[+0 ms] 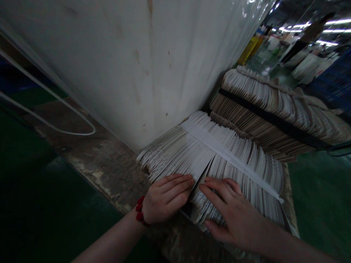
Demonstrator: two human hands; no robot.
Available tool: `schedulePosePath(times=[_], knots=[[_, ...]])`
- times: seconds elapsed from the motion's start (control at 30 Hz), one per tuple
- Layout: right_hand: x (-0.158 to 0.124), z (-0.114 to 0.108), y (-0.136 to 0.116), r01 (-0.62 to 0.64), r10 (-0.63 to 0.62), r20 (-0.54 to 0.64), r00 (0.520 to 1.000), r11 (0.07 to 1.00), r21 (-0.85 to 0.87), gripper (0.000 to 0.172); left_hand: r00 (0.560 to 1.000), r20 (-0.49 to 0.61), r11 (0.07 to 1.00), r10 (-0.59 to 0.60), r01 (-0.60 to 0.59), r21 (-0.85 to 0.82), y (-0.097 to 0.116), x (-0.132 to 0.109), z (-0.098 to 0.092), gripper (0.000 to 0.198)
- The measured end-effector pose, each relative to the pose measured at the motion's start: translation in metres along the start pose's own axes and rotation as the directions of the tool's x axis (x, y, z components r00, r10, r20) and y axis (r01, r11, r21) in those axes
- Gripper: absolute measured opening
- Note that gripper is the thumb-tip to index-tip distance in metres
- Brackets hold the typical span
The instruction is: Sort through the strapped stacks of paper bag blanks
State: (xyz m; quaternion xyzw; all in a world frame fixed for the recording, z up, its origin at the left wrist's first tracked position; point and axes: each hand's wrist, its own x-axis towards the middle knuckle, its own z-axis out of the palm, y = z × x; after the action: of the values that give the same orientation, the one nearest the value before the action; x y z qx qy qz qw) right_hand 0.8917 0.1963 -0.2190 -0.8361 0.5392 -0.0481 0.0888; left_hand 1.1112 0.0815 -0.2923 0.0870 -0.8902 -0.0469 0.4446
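- Head view, left hand point(166, 199): open and flat, not clenched, fingers lying across the fanned stack of thin card sheets point(175, 157) with the fingertips at a parting in the stack. A red beaded bracelet point(139, 210) sits on the wrist.
- Right hand point(233, 213): fingers spread on the stack just across that parting, thumb reaching down by the near edge. Whether the thumb pinches any sheets, I cannot tell.
- Handling: each sheet looks light and fairly stiff, but the stack probably has real weight - and the sheets seem likely to slide over one another. The firmest hold looks to be from both sides, near the white paper band point(227, 155) running across the stack ahead of the hands.
- Beyond the hands: a second bundle of sheets point(268, 117), bound with a black strap point(270, 117), lies touching the stack. A white plastic sheet point(123, 65) hangs ahead and left of them, and a worn brown ledge point(109, 171) runs under the left wrist. Green floor point(320, 201) lies right of the right hand.
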Motion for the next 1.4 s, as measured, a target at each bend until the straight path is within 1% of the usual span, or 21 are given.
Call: schedulePosePath(times=[0.1,0.2,0.3,0.4,0.53,0.7,0.77,0.83,0.9,0.97,1.07,1.27,1.4], knots=[[0.001,0.000,0.000,0.005,-0.005,-0.003,1.000,0.999,-0.034,0.064,1.000,0.003,1.000,-0.002,0.002,-0.006,0.000,0.000,0.000,0.019],[0.002,0.000,0.001,0.048,-0.046,0.018,0.999,0.995,-0.085,0.064,1.000,0.008,1.000,-0.004,0.004,0.001,0.000,-0.001,0.001,0.019],[0.003,-0.001,0.002,0.079,-0.076,0.031,0.997,0.992,-0.099,0.065,1.000,0.008,1.000,-0.009,0.009,0.015,0.001,0.000,0.001,0.019],[0.003,-0.002,0.002,0.074,-0.073,0.009,0.997,0.993,-0.089,0.064,1.000,-0.003,1.000,-0.004,0.004,0.018,0.000,0.000,0.001,0.019],[0.002,-0.001,0.002,0.074,-0.074,0.008,0.997,0.995,-0.070,0.064,1.000,0.001,1.000,0.009,-0.009,0.017,0.000,-0.001,0.001,0.018],[0.004,-0.001,0.002,0.043,-0.043,-0.002,0.999,0.999,0.015,0.062,0.999,0.032,1.000,0.012,-0.012,0.009,-0.001,-0.001,-0.002,0.019],[0.008,-0.003,0.002,0.019,-0.019,0.007,1.000,0.999,0.047,0.065,0.999,0.040,1.000,-0.004,0.005,-0.008,-0.002,0.001,-0.005,0.018],[0.010,-0.005,0.001,-0.005,0.004,0.020,1.000,0.998,0.067,0.072,0.999,0.045,0.999,-0.014,0.015,-0.033,-0.004,0.002,-0.008,0.017],[0.011,-0.006,0.001,-0.018,0.016,0.041,0.999,0.998,0.067,0.081,0.999,0.037,0.998,-0.017,0.019,-0.053,-0.006,0.002,-0.009,0.017],[0.011,-0.006,0.001,-0.012,0.010,0.051,0.999,0.998,0.056,0.083,1.000,0.015,0.998,-0.019,0.020,-0.063,-0.007,0.002,-0.009,0.016],[0.009,-0.005,0.002,0.008,-0.010,0.046,0.999,0.999,0.034,0.081,1.000,-0.009,0.997,-0.029,0.029,-0.068,-0.007,0.000,-0.006,0.014],[0.008,-0.003,0.003,0.030,-0.029,0.063,0.998,0.999,-0.018,0.083,0.998,-0.040,0.997,-0.046,0.043,-0.070,-0.006,0.001,-0.003,0.015],[0.009,-0.003,0.003,0.042,-0.041,0.067,0.997,0.999,-0.024,0.078,0.998,-0.041,0.996,-0.045,0.042,-0.073,-0.006,0.004,-0.005,0.017]])
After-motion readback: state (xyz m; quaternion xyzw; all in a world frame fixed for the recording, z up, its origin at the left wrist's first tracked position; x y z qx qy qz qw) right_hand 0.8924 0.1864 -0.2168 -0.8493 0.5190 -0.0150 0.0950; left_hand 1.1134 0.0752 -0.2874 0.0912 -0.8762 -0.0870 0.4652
